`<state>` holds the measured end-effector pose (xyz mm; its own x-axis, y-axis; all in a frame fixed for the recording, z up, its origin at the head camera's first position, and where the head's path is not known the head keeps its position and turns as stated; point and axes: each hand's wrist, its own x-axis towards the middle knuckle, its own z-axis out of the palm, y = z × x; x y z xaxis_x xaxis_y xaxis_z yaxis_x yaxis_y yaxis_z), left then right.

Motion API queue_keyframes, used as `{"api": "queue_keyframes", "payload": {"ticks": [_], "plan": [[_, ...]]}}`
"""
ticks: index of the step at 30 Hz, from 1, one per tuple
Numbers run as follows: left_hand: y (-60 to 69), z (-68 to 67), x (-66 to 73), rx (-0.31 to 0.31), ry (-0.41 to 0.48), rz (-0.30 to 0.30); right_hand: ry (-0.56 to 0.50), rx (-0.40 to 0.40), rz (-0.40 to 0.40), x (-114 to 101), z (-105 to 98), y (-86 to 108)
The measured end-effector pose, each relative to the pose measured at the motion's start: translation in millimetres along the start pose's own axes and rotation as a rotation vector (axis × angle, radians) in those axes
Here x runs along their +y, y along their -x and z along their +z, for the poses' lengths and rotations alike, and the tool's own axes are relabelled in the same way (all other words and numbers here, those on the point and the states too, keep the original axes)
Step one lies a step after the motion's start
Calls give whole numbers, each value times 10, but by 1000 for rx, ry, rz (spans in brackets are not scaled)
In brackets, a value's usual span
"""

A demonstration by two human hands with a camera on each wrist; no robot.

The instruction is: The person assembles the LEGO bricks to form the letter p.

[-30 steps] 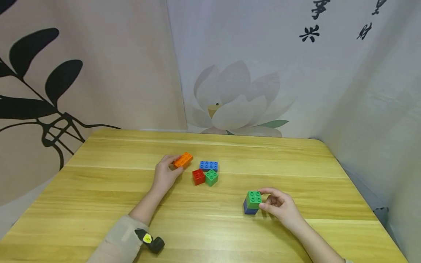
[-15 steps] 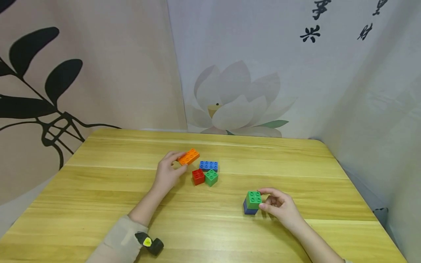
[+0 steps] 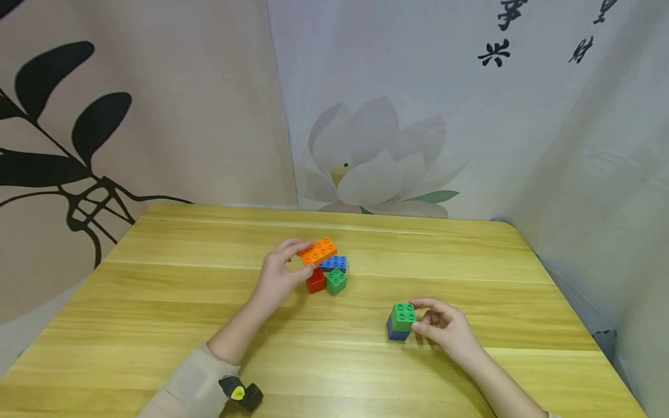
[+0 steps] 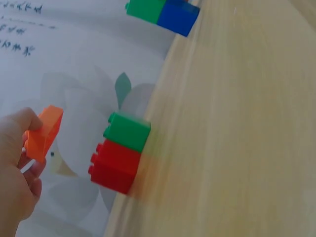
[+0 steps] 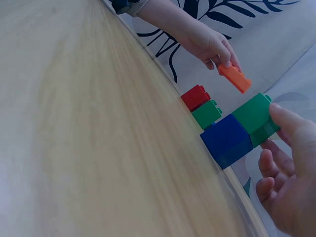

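Between thumb and fingers my left hand pinches an orange toy brick, held in the air above the table. Below it lie a blue brick, partly covered by the orange one in the head view, a small red brick and a small green brick. To the right, my right hand holds the upper green brick of a two-brick stack by its sides. The stack's dark blue brick sits underneath, standing on the table.
The wooden table ends in front of a printed curtain with a lotus. A black wrist camera is strapped at the left sleeve.
My left hand has moved to the right with the orange brick, from left of the group to over the blue brick's left part. The right hand and its stack have stayed put.
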<state>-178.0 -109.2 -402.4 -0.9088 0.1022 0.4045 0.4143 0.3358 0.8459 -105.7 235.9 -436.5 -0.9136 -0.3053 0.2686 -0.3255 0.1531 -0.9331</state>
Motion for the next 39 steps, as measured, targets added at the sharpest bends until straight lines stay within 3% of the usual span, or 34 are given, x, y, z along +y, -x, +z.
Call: {"api": "queue_keyframes", "payload": {"ticks": [15, 24, 31, 39], "plan": [[90, 162, 346, -129, 78, 50, 2, 5, 9, -10, 0, -17], [107, 294, 490, -216, 125, 56, -6, -4, -4, -8, -1, -11], [126, 400, 552, -255, 115, 117, 9, -19, 9, 2, -17, -11], [144, 531, 631, -296, 113, 146, 5, -35, -2, 29, -32, -7]]}}
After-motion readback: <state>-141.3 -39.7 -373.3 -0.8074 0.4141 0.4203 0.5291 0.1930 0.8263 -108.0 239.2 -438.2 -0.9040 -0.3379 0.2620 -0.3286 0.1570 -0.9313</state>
